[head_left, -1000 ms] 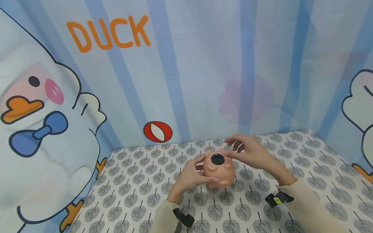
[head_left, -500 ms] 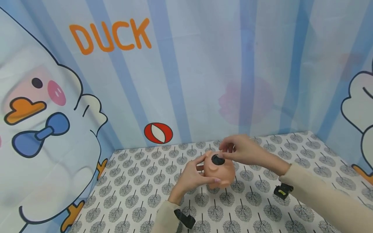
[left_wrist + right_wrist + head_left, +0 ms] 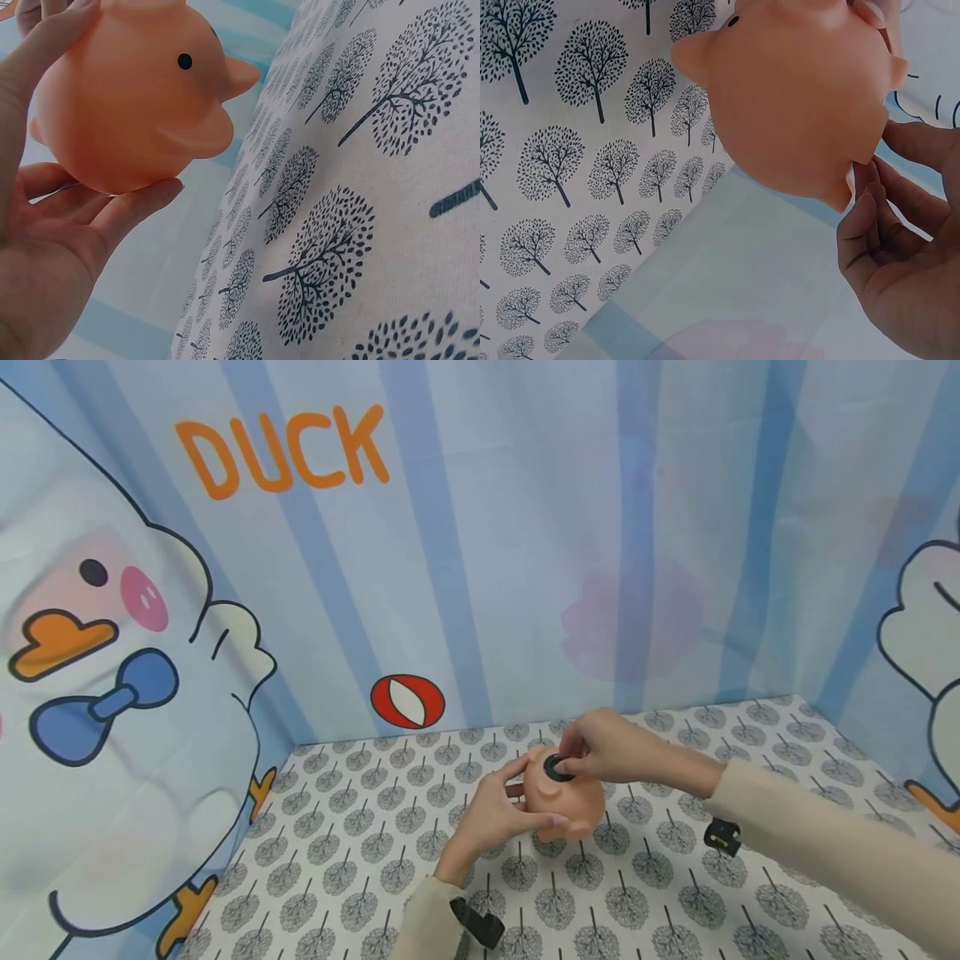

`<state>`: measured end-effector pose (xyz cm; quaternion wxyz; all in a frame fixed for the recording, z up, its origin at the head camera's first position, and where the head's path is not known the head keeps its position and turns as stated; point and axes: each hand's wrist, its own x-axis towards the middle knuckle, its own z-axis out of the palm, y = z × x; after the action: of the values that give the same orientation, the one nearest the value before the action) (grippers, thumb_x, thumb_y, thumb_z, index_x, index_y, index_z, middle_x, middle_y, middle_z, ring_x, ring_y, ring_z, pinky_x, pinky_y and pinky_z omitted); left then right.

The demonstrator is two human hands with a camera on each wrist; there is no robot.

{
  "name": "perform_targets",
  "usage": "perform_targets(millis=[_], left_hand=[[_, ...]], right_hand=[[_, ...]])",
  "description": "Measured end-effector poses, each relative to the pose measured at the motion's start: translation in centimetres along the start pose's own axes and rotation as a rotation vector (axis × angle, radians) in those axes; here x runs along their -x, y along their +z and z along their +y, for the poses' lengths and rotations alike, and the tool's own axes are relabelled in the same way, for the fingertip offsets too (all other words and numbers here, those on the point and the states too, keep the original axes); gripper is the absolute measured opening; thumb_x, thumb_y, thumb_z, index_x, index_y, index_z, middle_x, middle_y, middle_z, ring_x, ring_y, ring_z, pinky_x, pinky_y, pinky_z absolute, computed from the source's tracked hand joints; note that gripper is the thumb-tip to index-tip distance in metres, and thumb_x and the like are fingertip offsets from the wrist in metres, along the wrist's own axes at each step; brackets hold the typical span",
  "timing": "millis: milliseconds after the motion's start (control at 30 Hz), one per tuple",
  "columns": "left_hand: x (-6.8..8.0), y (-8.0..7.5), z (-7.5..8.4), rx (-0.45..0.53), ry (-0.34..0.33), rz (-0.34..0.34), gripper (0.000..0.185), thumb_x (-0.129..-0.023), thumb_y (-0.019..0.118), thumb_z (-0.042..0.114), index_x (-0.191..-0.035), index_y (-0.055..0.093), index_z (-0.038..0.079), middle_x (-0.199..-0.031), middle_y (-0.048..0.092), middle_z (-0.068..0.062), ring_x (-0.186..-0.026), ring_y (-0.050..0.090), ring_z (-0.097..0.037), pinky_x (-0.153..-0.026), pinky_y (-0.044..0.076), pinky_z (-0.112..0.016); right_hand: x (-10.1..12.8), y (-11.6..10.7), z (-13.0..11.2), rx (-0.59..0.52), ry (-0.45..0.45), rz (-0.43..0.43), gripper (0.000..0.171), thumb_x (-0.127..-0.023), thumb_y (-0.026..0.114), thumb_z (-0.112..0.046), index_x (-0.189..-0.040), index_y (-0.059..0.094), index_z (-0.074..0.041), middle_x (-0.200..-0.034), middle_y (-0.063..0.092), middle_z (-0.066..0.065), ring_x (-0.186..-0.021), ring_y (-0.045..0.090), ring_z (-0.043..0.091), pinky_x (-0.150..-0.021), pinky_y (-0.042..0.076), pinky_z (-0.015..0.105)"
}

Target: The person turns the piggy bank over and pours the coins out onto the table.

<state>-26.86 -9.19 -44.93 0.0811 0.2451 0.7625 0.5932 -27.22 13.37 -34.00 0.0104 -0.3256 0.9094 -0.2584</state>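
Nearest in, here come my two beige sleeves (image 3: 813, 839), a black strap device (image 3: 722, 837) at each wrist. Up from the left cuff, and my left grip (image 3: 487, 814) is curled round the side of the orange toy (image 3: 577, 806), thumb along the near side, fingers round behind! In from the right comes my right grip (image 3: 611, 747), fingers bent, thumb and fingertips pinching at the black round cap (image 3: 551, 771) on the toy's upturned face; those fingers hide part of it, so exactly how the tips sit I can't swear to. The toy is between my hands, right of centre over the desk (image 3: 337, 868) with its printed trees. Left wrist view: a dark round eye (image 3: 184, 61) and a pointed beak (image 3: 244, 77)! And behind it all, the striped blue backdrop (image 3: 517, 527), a red-and-white ball (image 3: 427, 701) printed low, a big white duck (image 3: 180, 727) at left, orange DUCK lettering (image 3: 281, 472) overhead!
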Motion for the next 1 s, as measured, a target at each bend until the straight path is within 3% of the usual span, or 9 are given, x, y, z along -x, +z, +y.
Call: perform_targets(millis=[233, 467, 667, 867, 1000], left_hand=[[-0.1, 0.3, -0.2, 0.012, -0.008, 0.002, 0.091, -0.080, 0.095, 0.032, -0.157, 0.046, 0.035, -0.144, 0.065, -0.005, -0.120, 0.072, -0.019, -0.096, 0.065, -0.028], [-0.2, 0.5, -0.4, 0.024, -0.030, 0.012, 0.094, -0.080, 0.095, 0.029, -0.159, 0.045, 0.032, -0.146, 0.064, -0.005, -0.120, 0.072, -0.020, -0.094, 0.066, -0.028], [0.1, 0.5, -0.4, 0.035, -0.050, 0.014, 0.096, -0.079, 0.095, 0.030, -0.160, 0.044, 0.030, -0.146, 0.065, -0.004, -0.120, 0.073, -0.022, -0.093, 0.066, -0.029], [0.0, 0.5, -0.1, 0.013, -0.056, 0.043, 0.097, -0.079, 0.095, 0.032, -0.161, 0.043, 0.026, -0.147, 0.064, -0.005, -0.120, 0.073, -0.021, -0.091, 0.066, -0.028], [0.0, 0.6, 0.0, 0.013, -0.060, 0.057, 0.098, -0.079, 0.095, 0.031, -0.161, 0.043, 0.024, -0.146, 0.065, -0.005, -0.119, 0.073, -0.021, -0.091, 0.067, -0.029]], right_hand=[[-0.1, 0.5, 0.1, 0.004, -0.004, 0.004, 0.013, -0.093, 0.079, -0.016, -0.083, 0.079, -0.008, -0.075, 0.075, -0.001, -0.063, 0.061, 0.004, -0.057, 0.056, 0.018], [0.0, 1.7, 0.4, 0.000, 0.010, 0.063, 0.014, -0.093, 0.076, -0.010, -0.079, 0.075, -0.008, -0.062, 0.063, -0.003, -0.051, 0.045, 0.005, -0.046, 0.039, 0.016], [0.1, 2.5, 0.3, -0.023, 0.047, 0.105, 0.012, -0.092, 0.075, -0.008, -0.080, 0.076, -0.007, -0.061, 0.062, -0.003, -0.049, 0.045, 0.005, -0.046, 0.039, 0.017], [-0.1, 2.7, 0.0, -0.012, 0.061, 0.152, 0.016, -0.088, 0.069, -0.003, -0.074, 0.074, -0.009, -0.051, 0.048, -0.007, -0.045, 0.033, 0.004, -0.044, 0.030, 0.015], [-0.2, 2.8, 0.0, -0.023, 0.089, 0.165, 0.011, -0.086, 0.070, -0.004, -0.077, 0.075, -0.007, -0.054, 0.054, -0.005, -0.046, 0.038, 0.004, -0.044, 0.033, 0.014]])
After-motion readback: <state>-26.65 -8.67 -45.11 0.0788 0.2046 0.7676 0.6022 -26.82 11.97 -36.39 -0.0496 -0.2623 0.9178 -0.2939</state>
